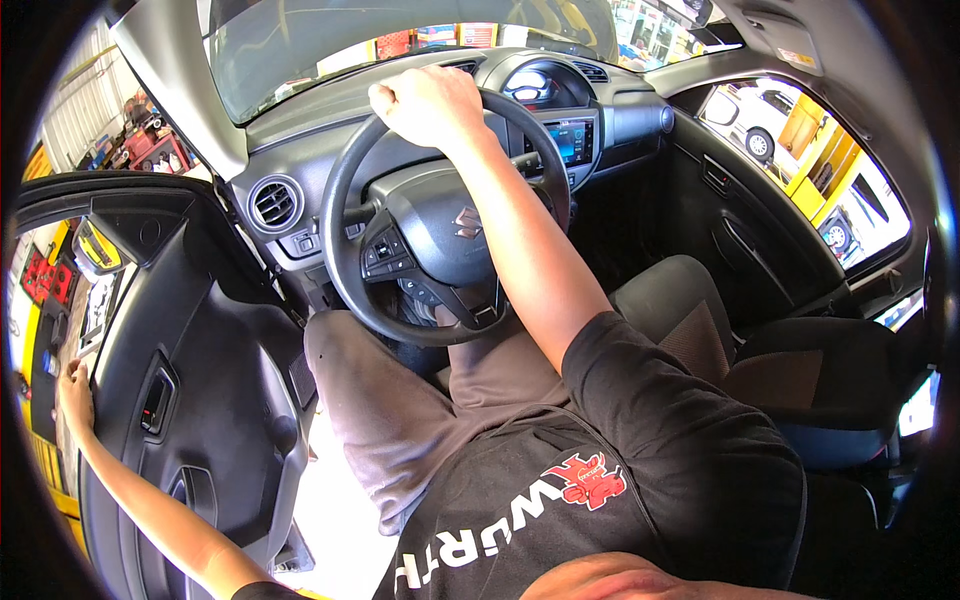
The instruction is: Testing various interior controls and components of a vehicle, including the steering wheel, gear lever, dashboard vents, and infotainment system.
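My right hand (430,103) is closed around the top of a black steering wheel (340,215), its forearm crossing in front of the hub. Out to the left, my left hand (76,400) rests at the window edge of the open driver's door (225,350), with fingers curled over the sill; the far side of those fingers is partly hidden. Close to that hand on the door panel is the inner door handle (157,397). My legs (375,400) are under the wheel as I sit in the driver's seat.
Ahead is the dashboard with a round air vent (274,203), a lit instrument cluster (530,87) and a screen (570,143). Beyond the windscreen the bonnet (420,30) stands raised. To the right are the passenger seat (820,380) and passenger door (750,220). Outside, a white car (752,115) is parked.
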Demonstrator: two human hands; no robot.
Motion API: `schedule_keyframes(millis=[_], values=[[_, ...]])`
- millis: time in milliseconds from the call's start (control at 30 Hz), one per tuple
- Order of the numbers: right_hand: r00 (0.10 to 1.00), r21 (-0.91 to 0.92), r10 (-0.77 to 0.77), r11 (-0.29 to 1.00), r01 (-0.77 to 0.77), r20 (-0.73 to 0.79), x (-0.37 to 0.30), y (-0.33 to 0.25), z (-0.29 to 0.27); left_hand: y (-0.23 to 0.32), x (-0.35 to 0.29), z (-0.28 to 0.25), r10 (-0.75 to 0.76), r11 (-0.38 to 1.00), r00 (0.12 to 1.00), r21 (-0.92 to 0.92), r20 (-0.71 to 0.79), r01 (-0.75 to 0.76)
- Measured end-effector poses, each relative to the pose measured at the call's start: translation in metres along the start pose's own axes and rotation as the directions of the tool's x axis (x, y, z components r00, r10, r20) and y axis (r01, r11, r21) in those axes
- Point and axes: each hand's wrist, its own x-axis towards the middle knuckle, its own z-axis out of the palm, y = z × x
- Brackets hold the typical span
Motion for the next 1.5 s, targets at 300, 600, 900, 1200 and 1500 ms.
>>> schedule_keyframes(millis=[300,600,900,1200,1500], values=[[1.0,-0.009,0.005,1.0,-0.005,-0.002,0.001,0.002,0.004,-0.004,0.003,0.0,0.015,1.0,1.0,-0.007,0.016,-0.015],[0.999,-0.002,-0.016,1.0,0.016,-0.03,0.001,0.004,0.006,-0.002,0.003,-0.001,-0.017,1.0,1.0,-0.01,0.012,0.017],[0.991,0.029,-0.062,0.997,0.066,-0.116,-0.005,0.0,0.004,0.001,-0.001,-0.004,-0.013,0.999,1.0,0.036,-0.01,0.013],[0.991,0.048,-0.059,0.997,0.065,-0.12,-0.004,-0.001,0.007,0.006,-0.007,-0.007,0.004,0.999,1.0,0.032,0.002,-0.004],[0.985,-0.021,-0.075,0.997,0.072,-0.157,-0.007,0.005,0.0,0.011,0.001,0.008,0.001,0.996,1.0,0.09,0.0,-0.001]])
